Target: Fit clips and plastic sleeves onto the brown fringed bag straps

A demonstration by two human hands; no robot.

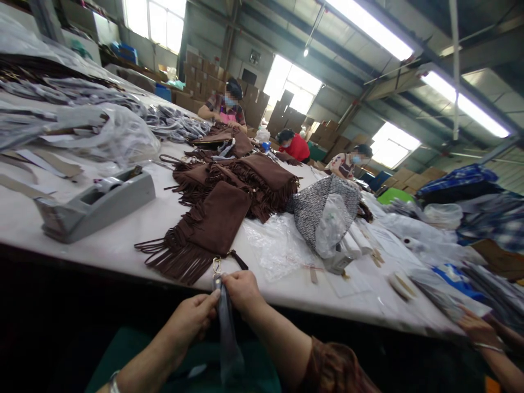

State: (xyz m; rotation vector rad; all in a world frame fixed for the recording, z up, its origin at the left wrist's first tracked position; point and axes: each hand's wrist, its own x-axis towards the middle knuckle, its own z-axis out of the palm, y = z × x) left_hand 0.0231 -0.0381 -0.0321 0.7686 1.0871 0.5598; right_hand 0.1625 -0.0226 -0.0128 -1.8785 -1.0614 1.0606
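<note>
At the table's front edge, a strap wrapped in clear plastic hangs down, with a gold clasp at its upper end. My left hand is closed, thumb and fingers pinching the strap from the left just below the clasp. From the other side, my right hand pinches its top end; part of the grip is hidden by the fingers. Just beyond my hands lies a brown fringed bag, its fringe spread to the left. A short dark strap sticks out near its lower corner.
More brown fringed bags are piled behind. A grey tape dispenser stands left, near plastic-wrapped straps. Right are a patterned grey bag and a tape roll. Another person's hand is at far right; several people work beyond.
</note>
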